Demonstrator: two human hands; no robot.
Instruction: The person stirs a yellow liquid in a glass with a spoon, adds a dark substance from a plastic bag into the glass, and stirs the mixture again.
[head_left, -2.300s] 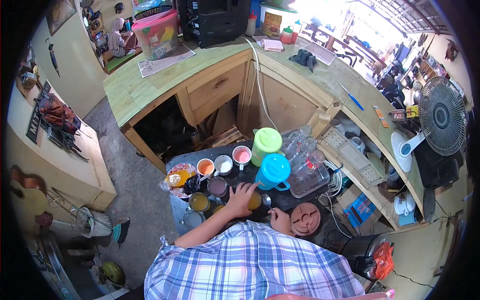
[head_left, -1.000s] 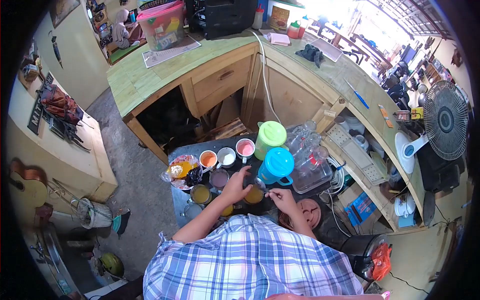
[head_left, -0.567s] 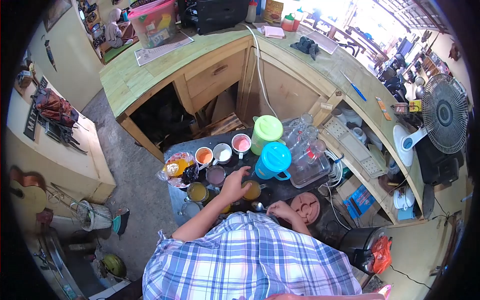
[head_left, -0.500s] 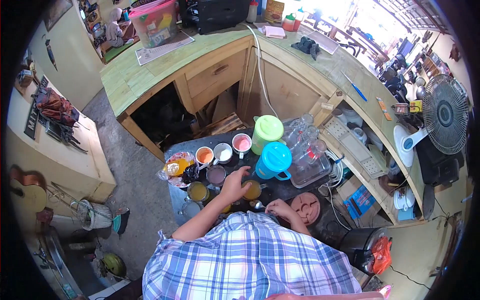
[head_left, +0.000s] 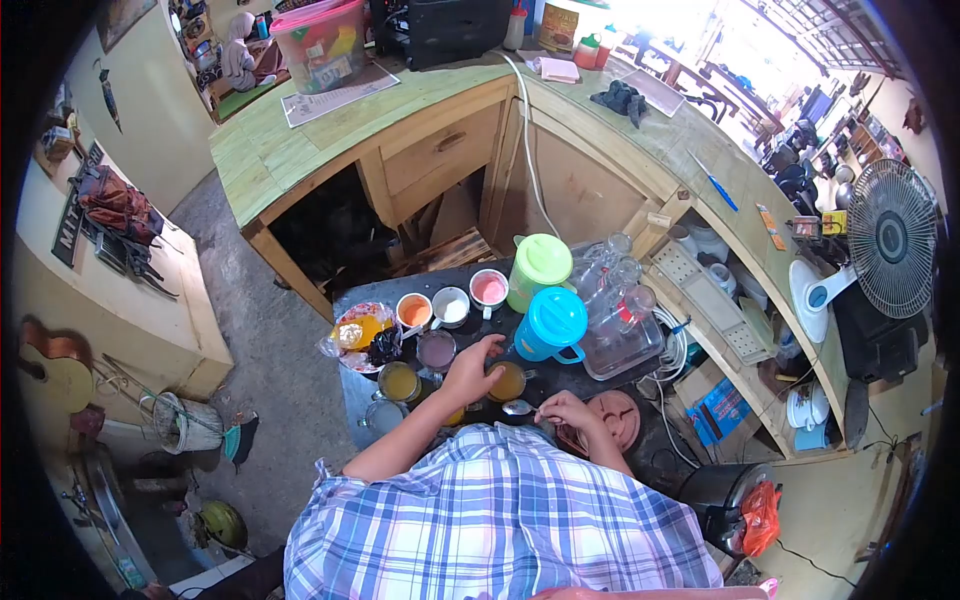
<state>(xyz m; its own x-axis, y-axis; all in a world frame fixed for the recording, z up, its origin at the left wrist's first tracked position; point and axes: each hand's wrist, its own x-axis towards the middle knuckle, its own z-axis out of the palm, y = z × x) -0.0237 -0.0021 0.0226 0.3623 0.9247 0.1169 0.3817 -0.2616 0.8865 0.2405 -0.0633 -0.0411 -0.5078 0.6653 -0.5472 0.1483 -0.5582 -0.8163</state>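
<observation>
My left hand [head_left: 470, 372] is held over the dark tabletop, thumb and fingers apart, its thumb right at the rim of a glass mug of yellow-brown drink [head_left: 508, 382]. Between the fingertips of my right hand [head_left: 566, 410] is the handle of a metal spoon [head_left: 518, 407], its bowl pointing left, close to that mug. To the left stand another yellow-drink mug [head_left: 399, 381], a mug of purplish drink [head_left: 436, 350] and a greyish glass mug [head_left: 384, 417]. Part of a further yellow drink shows under my left forearm.
Behind the mugs are cups of orange [head_left: 413, 310], white [head_left: 450, 306] and pink powder [head_left: 489, 288]. A blue pitcher [head_left: 552, 325] and a green pitcher [head_left: 541, 268] stand beside glassware in a clear tray [head_left: 622, 352]. A round brown lid [head_left: 613, 420] lies right of my right hand.
My right hand has shifted slightly to the right with the spoon, and more of the spoon shows. My left hand stays nearly in place by the mug.
</observation>
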